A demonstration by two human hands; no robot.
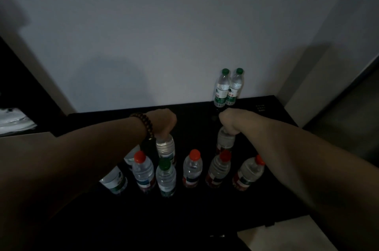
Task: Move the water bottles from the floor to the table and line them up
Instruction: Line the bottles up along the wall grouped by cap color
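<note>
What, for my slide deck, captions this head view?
Left hand and right hand grip clear plastic water bottles by their tops.

Pale grey wall point(164, 24) behind, crumpled white material point(14, 120) at far left, dark beaded bracelet point(144, 124)

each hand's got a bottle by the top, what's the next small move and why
Probably lower both onto the dark table and let go. The left hand grips the left bottle by its top and the right hand grips the right bottle, both upright just behind the front row of bottles. Whether they already touch the tabletop is unclear.
</note>
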